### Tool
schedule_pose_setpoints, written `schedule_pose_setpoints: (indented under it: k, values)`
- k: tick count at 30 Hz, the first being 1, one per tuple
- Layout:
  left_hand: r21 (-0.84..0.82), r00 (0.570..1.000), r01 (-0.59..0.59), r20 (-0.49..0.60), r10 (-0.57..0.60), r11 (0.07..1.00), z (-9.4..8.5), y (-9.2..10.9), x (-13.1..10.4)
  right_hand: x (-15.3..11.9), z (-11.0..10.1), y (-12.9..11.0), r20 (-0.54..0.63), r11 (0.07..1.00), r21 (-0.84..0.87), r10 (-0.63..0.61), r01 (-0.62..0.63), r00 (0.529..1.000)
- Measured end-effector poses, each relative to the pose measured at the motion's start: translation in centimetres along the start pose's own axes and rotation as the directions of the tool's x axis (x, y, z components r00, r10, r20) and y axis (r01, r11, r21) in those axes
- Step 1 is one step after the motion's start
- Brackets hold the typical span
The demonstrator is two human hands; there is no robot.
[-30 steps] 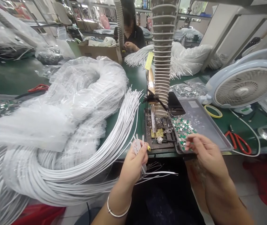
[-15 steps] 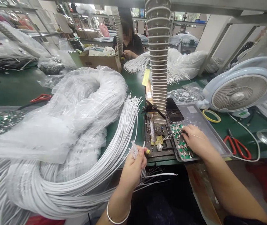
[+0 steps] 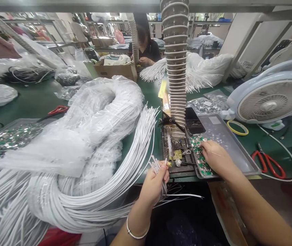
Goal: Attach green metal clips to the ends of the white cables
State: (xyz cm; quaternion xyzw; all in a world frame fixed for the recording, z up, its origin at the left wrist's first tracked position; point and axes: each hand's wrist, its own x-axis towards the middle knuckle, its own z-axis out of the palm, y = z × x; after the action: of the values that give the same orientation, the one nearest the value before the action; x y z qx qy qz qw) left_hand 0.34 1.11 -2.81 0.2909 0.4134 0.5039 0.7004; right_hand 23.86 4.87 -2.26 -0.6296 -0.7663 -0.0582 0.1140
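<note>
My left hand [image 3: 155,182] is closed around a bunch of white cables [image 3: 155,166], their cut ends sticking up past the thumb. A small yellow piece [image 3: 169,164] shows at its fingertips. Below that hand, one cable with a dark bare tip points right. My right hand [image 3: 216,157] reaches over the left part of a grey tray [image 3: 238,150], fingers pinched together among small metal connectors with green circuit boards [image 3: 204,168]. Whatever lies between those fingertips is too small to make out. Between the hands stands a dark soldering station [image 3: 180,168] with a ball of metal wool [image 3: 178,162].
A ribbed extraction hose [image 3: 175,68] hangs over the station. Plastic-wrapped cable coils [image 3: 94,119] cover the left side. At right are a phone [image 3: 195,121], yellow tape [image 3: 237,127], red-handled pliers [image 3: 269,162] and a fan [image 3: 271,95]. Another person [image 3: 146,48] sits opposite.
The whole view has turned slightly left, so things appear farther right. My right hand stays at the connectors, and my left hand still holds the cables.
</note>
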Motion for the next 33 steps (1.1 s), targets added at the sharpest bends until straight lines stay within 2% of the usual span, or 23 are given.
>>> schedule_pose_setpoints:
  k: [5,9,11,15,20,28,33]
  values:
    - [0.014,0.999,-0.025,0.023,0.024,1.0,-0.3,-0.1,-0.2,-0.5,-0.4,0.1,-0.04,0.993,0.116,0.01,-0.006,0.999]
    - [0.03,1.0,-0.022,0.023,0.021,0.999,-0.5,-0.1,-0.2,-0.6,-1.0,0.2,-0.075,0.98,0.174,0.114,-0.1,0.991]
    - [0.037,0.999,-0.023,0.027,0.022,0.999,-0.6,-0.1,-0.3,-0.5,-1.1,0.2,-0.075,0.977,0.185,0.121,-0.106,0.99]
    - [0.042,0.999,-0.02,0.036,0.018,0.999,-0.6,-0.2,-0.3,-0.3,-1.2,0.0,-0.049,0.98,0.193,0.06,-0.05,0.997]
    - [0.074,0.999,-0.005,0.05,0.001,0.997,-0.6,-0.1,-0.4,0.1,-1.6,-0.1,-0.03,0.98,0.193,0.057,-0.05,0.998]
    - [0.132,0.999,0.009,0.035,-0.014,0.991,-0.7,-0.3,-0.4,1.1,-1.5,-1.0,0.14,0.992,0.126,0.013,-0.031,0.99]
    - [0.132,0.998,0.005,0.059,-0.013,0.991,-0.5,-0.5,-0.5,1.2,-1.4,-1.2,0.142,0.993,0.118,0.011,-0.028,0.99]
